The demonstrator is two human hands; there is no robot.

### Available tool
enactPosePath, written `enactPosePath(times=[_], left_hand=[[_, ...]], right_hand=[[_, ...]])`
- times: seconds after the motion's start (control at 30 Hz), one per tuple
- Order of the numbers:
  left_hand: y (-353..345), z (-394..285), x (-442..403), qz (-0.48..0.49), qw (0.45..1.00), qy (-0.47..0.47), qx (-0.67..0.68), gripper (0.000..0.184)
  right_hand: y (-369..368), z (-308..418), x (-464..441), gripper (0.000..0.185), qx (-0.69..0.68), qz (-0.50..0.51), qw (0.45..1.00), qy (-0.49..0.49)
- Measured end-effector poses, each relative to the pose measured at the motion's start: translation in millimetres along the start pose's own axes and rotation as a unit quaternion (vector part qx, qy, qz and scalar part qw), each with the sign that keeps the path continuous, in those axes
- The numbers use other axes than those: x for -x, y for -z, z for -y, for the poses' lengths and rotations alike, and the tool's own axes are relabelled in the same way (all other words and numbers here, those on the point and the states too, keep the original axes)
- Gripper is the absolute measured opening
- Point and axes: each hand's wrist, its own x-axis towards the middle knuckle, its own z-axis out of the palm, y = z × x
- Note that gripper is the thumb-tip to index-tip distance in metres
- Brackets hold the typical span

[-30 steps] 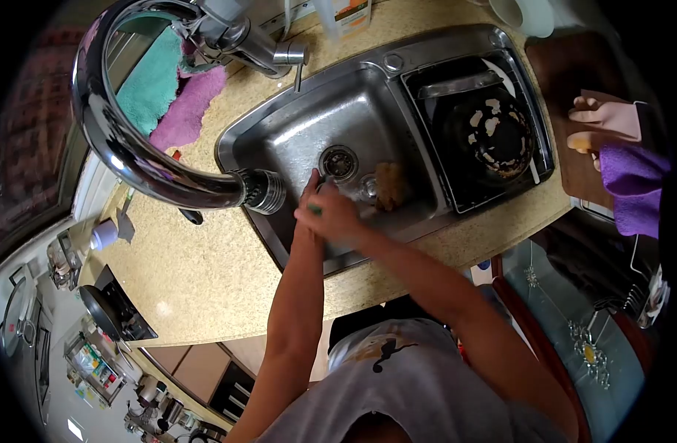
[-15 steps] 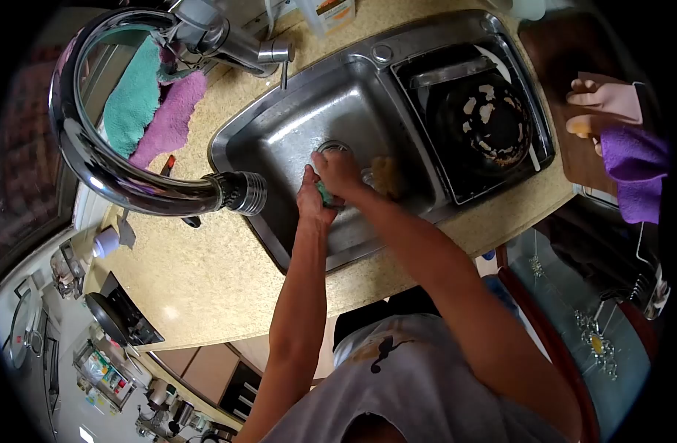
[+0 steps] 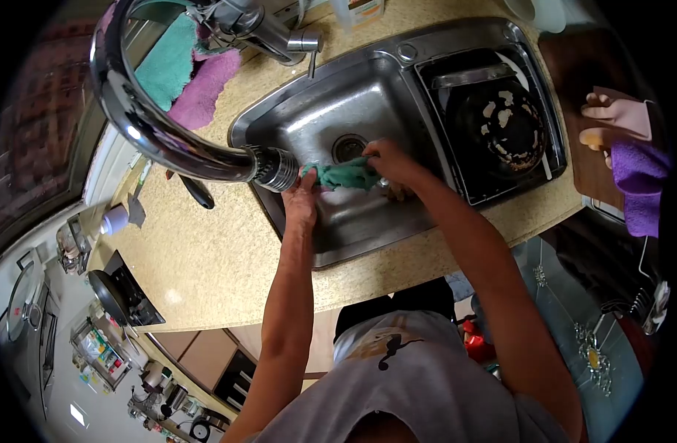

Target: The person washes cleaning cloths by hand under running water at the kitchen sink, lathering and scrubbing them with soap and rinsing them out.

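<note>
green fabric, bunched into a twisted length, runs between the person's two bare hands over the stainless-steel sink basin (image 3: pixel 368 230). this green cloth (image 3: pixel 346 176) hangs just on the near side of the drain (image 3: pixel 349 150); a little pink shows under its left end. the left hand (image 3: pixel 300 193) has its grip closed around that end, thumb up, right beside the black-and-chrome spray head (image 3: pixel 274 170) of the faucet; whether the two touch, i cannot tell. the right hand (image 3: pixel 390 161) pinches the other end, its fingers curled in with little gap to be seen. some of that grip is turned away from the camera, so how tightly it presses is unclear.

a tan scrubber-like thing (image 3: pixel 399 195) lies in the basin, partly hidden beneath the right wrist.

as for how far along things are, i judge the handling to be midway: the cloth is wet-looking, gathered and held at both ends, but not spread flat, let go or set down. no water stream shows below the spray head. on the desk (image 3: pixel 198 273) behind the faucet, a teal cloth (image 3: pixel 165 70) and a magenta cloth (image 3: pixel 205 92) already lie spread out, while a dark pan (image 3: pixel 501 140) with pale worn patches sits in the black tray (image 3: pixel 456 166) to the right, neither hand on it.
</note>
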Motion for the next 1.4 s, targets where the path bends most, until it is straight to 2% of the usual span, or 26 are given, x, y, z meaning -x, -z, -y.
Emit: enactPosePath(times=[0.13, 0.27, 0.33, 0.4, 0.47, 0.5, 0.53, 0.6, 0.63, 0.67, 0.73, 0.77, 0.87, 0.9, 0.93, 0.97, 1.0, 1.03, 1.07, 1.13, 1.17, 1.23, 1.27, 1.3, 1.37, 1.4], left_hand=[[17, -11, 7, -0.032, 0.991, -0.084, -0.097, 0.014], [5, -20, 18, -0.049, 0.978, -0.17, -0.114, 0.013], [-8, -28, 25, -0.034, 0.984, -0.154, -0.077, 0.016], [-25, -35, 36, -0.017, 0.99, -0.135, -0.04, 0.02], [-47, -41, 49, 0.092, 0.995, -0.003, 0.041, 0.033], [-56, -41, 54, 0.054, 0.997, 0.005, 0.052, 0.041], [-53, -37, 53, 0.054, 0.997, 0.005, 0.053, 0.041], [-27, -1, 36, -0.055, 0.996, 0.061, 0.047, 0.038], [5, 44, 6, 0.009, 0.929, 0.146, 0.34, 0.043], [37, 89, -23, 0.016, 0.771, 0.263, 0.58, 0.048], [26, 84, -24, 0.14, 0.846, 0.259, 0.445, 0.044], [20, 80, -28, 0.183, 0.864, 0.253, 0.396, 0.043], [1, 75, -40, 0.196, 0.74, 0.396, 0.507, 0.031], [-15, 69, -34, 0.254, 0.774, 0.324, 0.481, 0.033], [-12, 84, -39, 0.251, 0.773, 0.325, 0.484, 0.033], [-7, 98, -46, 0.298, 0.784, 0.251, 0.483, 0.032], [-23, 82, -32, 0.191, 0.819, 0.257, 0.475, 0.032], [-41, 64, -17, 0.085, 0.849, 0.258, 0.453, 0.033], [-54, 52, -13, 0.082, 0.849, 0.259, 0.452, 0.033], [-67, 44, -16, 0.033, 0.896, 0.284, 0.34, 0.034], [-30, 85, -34, 0.24, 0.869, 0.137, 0.411, 0.039], [-43, 55, -29, 0.286, 0.86, 0.121, 0.404, 0.04], [-38, 63, -37, 0.167, 0.888, 0.176, 0.391, 0.038], [-35, 70, -35, 0.14, 0.741, 0.304, 0.582, 0.038], [-68, 51, -24, 0.115, 0.868, 0.231, 0.425, 0.039], [-55, 67, -33, 0.115, 0.869, 0.233, 0.422, 0.039]], right_hand=[[9, 26, 16, 0.02, -0.042, -0.048, 0.997, -0.048], [11, 45, 23, 0.022, 0.0, -0.11, 0.993, 0.031], [8, 57, 24, 0.022, -0.01, -0.128, 0.99, 0.051], [-5, 81, 28, 0.024, -0.364, -0.062, 0.928, -0.06], [-7, 105, 34, 0.028, -0.314, -0.012, 0.946, -0.083], [-29, 74, 17, 0.032, -0.195, -0.084, 0.976, 0.037], [-43, 59, 11, 0.032, -0.194, -0.084, 0.977, 0.037], [-59, 46, 1, 0.027, -0.077, -0.208, 0.972, 0.074], [-62, 52, 6, 0.025, -0.167, -0.212, 0.963, 0.024], [-63, 63, 14, 0.025, -0.164, -0.21, 0.964, 0.02], [-71, 83, 34, 0.026, -0.144, -0.226, 0.963, 0.007], [-82, 82, 41, 0.03, -0.087, -0.247, 0.961, 0.087], [-87, 111, 83, 0.03, -0.027, -0.143, 0.989, 0.033], [-86, 107, 77, 0.03, -0.025, -0.142, 0.989, 0.03], [-84, 100, 64, 0.029, 0.178, -0.142, 0.972, 0.06], [-85, 79, 41, 0.028, 0.221, -0.132, 0.965, 0.043], [-86, 57, 17, 0.029, 0.263, -0.121, 0.957, 0.027], [-91, 26, -9, 0.031, 0.151, -0.103, 0.982, -0.037], [-84, 26, -15, 0.031, 0.149, -0.102, 0.983, -0.039], [-66, 33, -20, 0.036, 0.199, -0.136, 0.969, 0.063], [-62, 36, -21, 0.036, 0.201, -0.136, 0.968, 0.062], [-61, 38, -24, 0.037, 0.157, -0.145, 0.977, 0.006], [-64, 40, -25, 0.037, 0.132, -0.149, 0.98, -0.023], [-68, 42, -23, 0.037, 0.105, -0.151, 0.982, -0.052], [-65, 34, -36, 0.034, 0.059, -0.215, 0.974, -0.049], [-62, 43, -32, 0.034, 0.057, -0.217, 0.973, -0.05]])
